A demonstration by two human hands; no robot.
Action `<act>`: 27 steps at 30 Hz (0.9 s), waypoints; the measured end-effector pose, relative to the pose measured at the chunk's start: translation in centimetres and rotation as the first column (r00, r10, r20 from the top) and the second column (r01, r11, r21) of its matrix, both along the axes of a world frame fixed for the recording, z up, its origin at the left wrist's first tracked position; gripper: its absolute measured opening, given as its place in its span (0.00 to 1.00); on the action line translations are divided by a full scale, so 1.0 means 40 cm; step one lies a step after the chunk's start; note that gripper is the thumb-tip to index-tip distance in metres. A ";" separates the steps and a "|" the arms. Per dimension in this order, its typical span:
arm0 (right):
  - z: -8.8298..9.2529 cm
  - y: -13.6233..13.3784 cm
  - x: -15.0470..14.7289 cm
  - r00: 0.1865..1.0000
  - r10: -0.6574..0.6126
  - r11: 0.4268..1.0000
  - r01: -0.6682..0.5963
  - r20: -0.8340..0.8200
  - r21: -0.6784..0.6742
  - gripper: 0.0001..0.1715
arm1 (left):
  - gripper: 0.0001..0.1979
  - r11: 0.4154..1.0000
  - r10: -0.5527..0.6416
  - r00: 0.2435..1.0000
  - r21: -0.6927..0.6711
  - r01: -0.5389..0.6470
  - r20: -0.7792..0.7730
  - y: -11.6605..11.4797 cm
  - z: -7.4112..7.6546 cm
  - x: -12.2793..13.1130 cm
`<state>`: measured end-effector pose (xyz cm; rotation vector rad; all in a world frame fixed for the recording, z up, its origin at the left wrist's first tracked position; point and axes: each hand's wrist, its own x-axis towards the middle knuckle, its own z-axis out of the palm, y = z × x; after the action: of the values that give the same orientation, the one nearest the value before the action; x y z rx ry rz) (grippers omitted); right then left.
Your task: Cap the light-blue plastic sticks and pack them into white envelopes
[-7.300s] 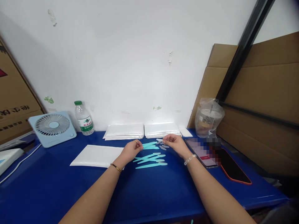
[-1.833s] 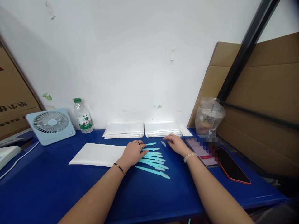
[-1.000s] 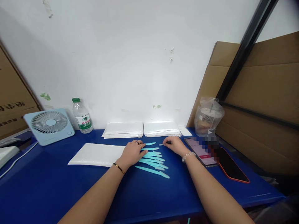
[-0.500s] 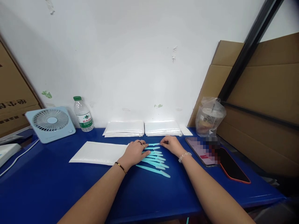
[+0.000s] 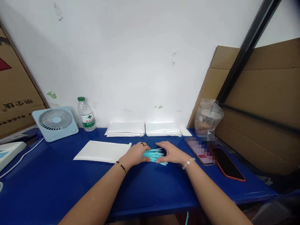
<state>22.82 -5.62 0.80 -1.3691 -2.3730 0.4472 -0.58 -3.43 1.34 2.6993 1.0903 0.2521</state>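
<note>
A: Where are the sticks?
B: Turquoise sticks (image 5: 153, 154) are bunched mid-table (image 5: 140, 197), between back and front edges, running roughly parallel to the front one.
A: Why a hand at each end?
B: My read: left hand (image 5: 136, 153) steadies the left ends, right hand (image 5: 172, 152) fences the tips, so the bundle can't fan out.
A: And the white stuff?
B: White envelope (image 5: 98, 152) lies flat toward the left edge, right beside the left hand. Left stack (image 5: 125, 128) and right stack (image 5: 163, 128) sit at the back edge by the wall, probably to leave working room in front.
A: Grip?
B: Right is wide: thumb and fingers well apart around the tips. Left: thumb and fingers straddle the sticks; how tight, can't tell, the hand covers those ends.
A: Pose?
B: Both forearms come in over the front edge, angled inward. Left palm faces down; right hand curves in a C opening left, thumb nearest the front edge.
</note>
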 end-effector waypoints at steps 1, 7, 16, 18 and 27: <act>0.004 -0.020 -0.010 0.999 0.026 1.000 -0.026 0.042 0.001 0.44 | 0.22 1.000 -0.019 1.000 0.006 0.019 0.009 -0.006 -0.002 0.004; 0.003 -0.120 -0.072 0.963 0.004 0.988 -0.046 0.268 0.150 0.13 | 0.08 0.991 -0.023 0.998 0.127 0.029 -0.052 -0.085 -0.014 0.041; 0.017 -0.197 -0.111 0.876 0.012 0.993 -0.066 0.482 0.095 0.17 | 0.11 0.981 0.075 0.991 0.185 -0.053 -0.111 -0.217 -0.026 0.066; 0.041 -0.214 -0.119 0.867 -0.003 0.992 -0.061 0.499 0.112 0.18 | 0.12 0.981 0.088 0.995 0.177 -0.080 -0.037 -0.225 -0.032 0.061; 0.290 -0.273 -0.170 0.989 0.032 0.940 -0.078 0.142 0.332 0.19 | 0.11 0.935 0.281 0.645 -0.353 -0.017 0.711 -0.232 -0.024 0.108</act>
<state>16.02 -16.54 12.42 -1.2092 -2.4556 -0.0437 3.74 -12.70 0.38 1.8706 0.9561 1.0312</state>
